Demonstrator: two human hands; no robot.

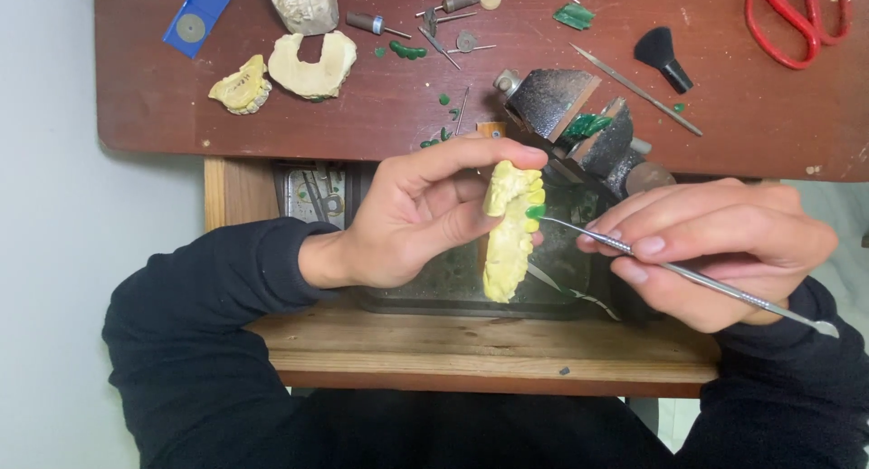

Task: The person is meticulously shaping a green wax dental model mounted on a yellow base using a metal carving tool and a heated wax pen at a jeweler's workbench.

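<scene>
My left hand (412, 217) grips a yellow plaster dental cast (509, 238), held upright between thumb and fingers. A small green wax spot (535, 212) sits on the cast's upper right edge. In my right hand (715, 247) lies a thin metal carving tool (688, 274), pinched like a pen, its tip touching the green wax. Both hands hover over a dark metal tray (453, 292) on a pulled-out wooden shelf (480, 347).
On the brown desk (163, 98) lie other plaster casts (312, 63), a yellow cast (242, 86), green wax bits (407, 50), burs and metal picks (638, 90), a black brush (663, 57), red scissors (792, 21), a blue strip (199, 12) and dark wedge blocks (552, 102).
</scene>
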